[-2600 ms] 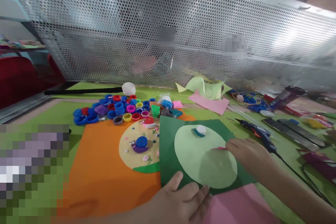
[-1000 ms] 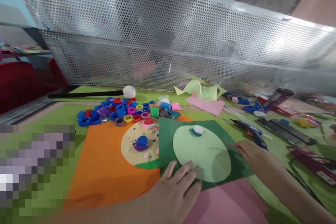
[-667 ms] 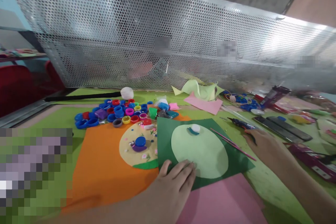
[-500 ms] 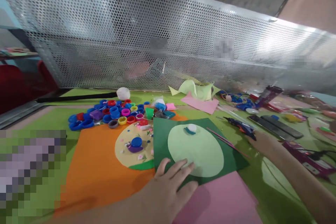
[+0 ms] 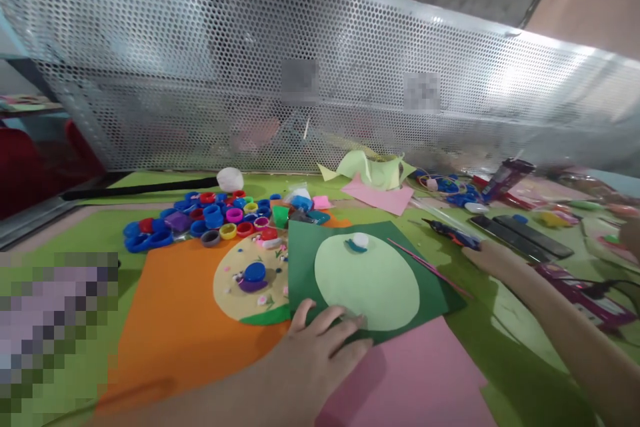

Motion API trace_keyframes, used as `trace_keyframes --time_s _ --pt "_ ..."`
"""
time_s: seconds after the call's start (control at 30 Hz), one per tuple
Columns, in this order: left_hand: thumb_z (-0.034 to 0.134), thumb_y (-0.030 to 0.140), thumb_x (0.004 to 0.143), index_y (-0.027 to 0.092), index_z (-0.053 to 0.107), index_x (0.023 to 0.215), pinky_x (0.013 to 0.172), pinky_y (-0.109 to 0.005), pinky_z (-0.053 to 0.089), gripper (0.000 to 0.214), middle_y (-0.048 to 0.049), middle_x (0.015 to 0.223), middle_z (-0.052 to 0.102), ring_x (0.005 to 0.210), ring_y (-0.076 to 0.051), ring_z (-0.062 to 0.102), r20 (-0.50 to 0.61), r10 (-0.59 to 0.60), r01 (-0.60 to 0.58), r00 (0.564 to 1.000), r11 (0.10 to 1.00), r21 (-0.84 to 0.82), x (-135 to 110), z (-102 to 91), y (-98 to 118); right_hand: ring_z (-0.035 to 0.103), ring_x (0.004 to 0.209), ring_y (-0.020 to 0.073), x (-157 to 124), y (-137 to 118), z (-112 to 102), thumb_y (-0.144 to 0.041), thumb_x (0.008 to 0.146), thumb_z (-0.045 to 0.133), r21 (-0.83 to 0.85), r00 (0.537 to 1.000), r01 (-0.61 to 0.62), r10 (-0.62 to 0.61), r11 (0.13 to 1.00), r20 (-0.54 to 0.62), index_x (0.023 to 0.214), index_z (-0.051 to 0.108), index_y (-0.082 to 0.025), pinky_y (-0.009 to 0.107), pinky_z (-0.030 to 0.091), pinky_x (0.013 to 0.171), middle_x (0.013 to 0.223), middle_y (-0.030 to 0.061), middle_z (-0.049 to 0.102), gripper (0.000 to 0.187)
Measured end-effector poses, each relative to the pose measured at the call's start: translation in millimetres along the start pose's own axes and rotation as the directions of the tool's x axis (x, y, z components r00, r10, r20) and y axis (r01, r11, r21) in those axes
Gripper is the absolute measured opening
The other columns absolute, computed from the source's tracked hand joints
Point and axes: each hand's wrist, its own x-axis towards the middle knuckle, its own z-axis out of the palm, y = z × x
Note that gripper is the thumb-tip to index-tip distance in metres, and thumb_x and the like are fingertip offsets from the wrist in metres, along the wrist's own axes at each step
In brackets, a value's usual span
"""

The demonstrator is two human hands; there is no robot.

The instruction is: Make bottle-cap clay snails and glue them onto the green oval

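Note:
My left hand (image 5: 330, 337) lies with fingers spread on the lower edge of a dark green sheet (image 5: 305, 253). A light green paper oval (image 5: 370, 287) is on that sheet, with a small teal piece and a white round piece (image 5: 360, 240) near its top. At the right, my right hand (image 5: 485, 259) is closed around the rear end of a dark blue glue gun (image 5: 450, 233) lying low over the table. Its tip points left; my fingers are partly hidden. Thin pink sticks (image 5: 425, 259) cross the sheet's right side.
An orange sheet (image 5: 170, 307) with a decorated beige circle (image 5: 230, 280) lies left, pink paper (image 5: 410, 380) in front. Several bottle caps (image 5: 213, 215) are heaped behind. A power strip (image 5: 580, 293) and dark flat bars (image 5: 530, 240) lie right. A perforated metal panel (image 5: 250, 80) stands at the back.
The whole view has shifted slightly, so things appear a little further left. Both hands keep nearly the same places, left on the green sheet, right at the glue gun.

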Motion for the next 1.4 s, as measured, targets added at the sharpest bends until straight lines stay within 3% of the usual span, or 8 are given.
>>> trace_keyframes --time_s 0.1,0.2,0.27,0.33,0.37,0.53,1.13,1.4 --pt "0.047 0.043 0.088 0.015 0.032 0.138 0.103 -0.061 0.026 0.059 -0.0132 0.143 0.041 0.132 -0.033 0.033 0.020 0.030 -0.030 0.999 0.999 0.017 0.3 -7.0 3.3 0.063 0.076 0.0206 -27.7 -27.2 -10.5 -0.031 0.088 0.056 -0.071 0.999 0.028 -0.031 0.997 -0.033 0.102 0.059 -0.010 0.038 0.053 0.066 0.091 0.0103 0.063 0.026" --pt "0.045 0.041 0.090 0.017 0.039 0.134 0.100 -0.062 0.029 0.050 -0.0152 0.143 0.040 0.131 -0.034 0.035 0.077 0.013 -0.017 0.997 0.998 0.058 1.9 -10.6 5.3 0.056 0.106 0.0361 -72.0 -63.4 -19.0 -0.037 0.089 0.049 -0.063 0.948 0.303 -0.308 0.951 -0.076 0.119 0.054 -0.006 0.054 0.045 0.084 0.116 0.0239 0.057 0.044" --pt "0.046 0.043 0.089 0.018 0.039 0.134 0.098 -0.064 0.029 0.052 -0.0168 0.144 0.038 0.130 -0.035 0.035 0.075 0.003 -0.008 0.997 0.997 0.077 2.3 -10.0 5.8 0.050 0.118 0.0278 -100.0 -86.7 -22.3 -0.040 0.083 0.058 -0.002 0.831 0.556 -0.556 0.831 -0.009 0.122 0.056 -0.023 0.044 0.042 0.096 0.127 0.0092 0.056 0.043" --pt "0.049 0.046 0.086 0.019 0.039 0.134 0.097 -0.064 0.029 0.056 -0.0174 0.143 0.038 0.130 -0.036 0.035 0.050 0.005 -0.009 0.999 0.997 0.081 1.8 -7.7 5.5 0.048 0.121 0.0268 -118.0 -104.3 -23.7 -0.037 0.080 0.064 0.061 0.600 0.795 -0.798 0.603 0.056 0.124 0.054 -0.032 0.048 0.039 0.098 0.130 0.0044 0.055 0.046" --pt "0.050 0.047 0.084 0.019 0.038 0.134 0.097 -0.064 0.029 0.059 -0.0174 0.143 0.039 0.130 -0.036 0.034 0.045 0.004 -0.008 0.999 0.997 0.080 1.3 -6.5 5.2 0.047 0.122 0.0256 -122.3 -110.0 -23.9 -0.032 0.082 0.063 0.071 0.544 0.834 -0.837 0.547 0.060 0.128 0.052 -0.032 0.047 0.041 0.097 0.130 0.0044 0.055 0.047" --pt "0.048 0.047 0.084 0.018 0.034 0.136 0.098 -0.063 0.029 0.062 -0.0175 0.141 0.041 0.129 -0.034 0.035 0.051 0.004 -0.009 0.999 0.996 0.087 -0.5 -2.2 2.4 0.049 0.121 0.0234 -114.6 -112.7 -23.7 -0.028 0.087 0.057 0.127 0.391 0.911 -0.920 0.392 0.030 0.131 0.050 -0.023 0.042 0.046 0.095 0.129 0.0077 0.055 0.044" --pt "0.039 0.038 0.091 0.015 0.038 0.135 0.100 -0.060 0.030 0.050 -0.0161 0.139 0.046 0.127 -0.032 0.040 -0.024 -0.027 0.031 0.999 0.987 0.160 0.5 0.8 5.1 0.060 0.105 0.0186 -106.7 -121.0 -21.1 -0.018 0.096 0.037 -0.192 0.162 0.964 -0.977 0.186 -0.137 0.118 0.058 -0.013 0.032 0.051 0.085 0.117 0.0040 0.064 0.030" --pt "0.057 0.052 0.077 0.015 0.036 0.138 0.099 -0.067 0.025 0.074 -0.0183 0.140 0.043 0.128 -0.037 0.037 0.002 -0.101 0.100 0.995 0.990 0.099 -2.5 -6.7 1.2 0.062 0.095 0.0199 -95.0 -134.3 -27.4 -0.001 0.083 0.032 -0.038 0.252 0.965 -0.956 0.260 -0.149 0.112 0.057 -0.012 0.036 0.050 0.080 0.104 0.0096 0.067 0.040"
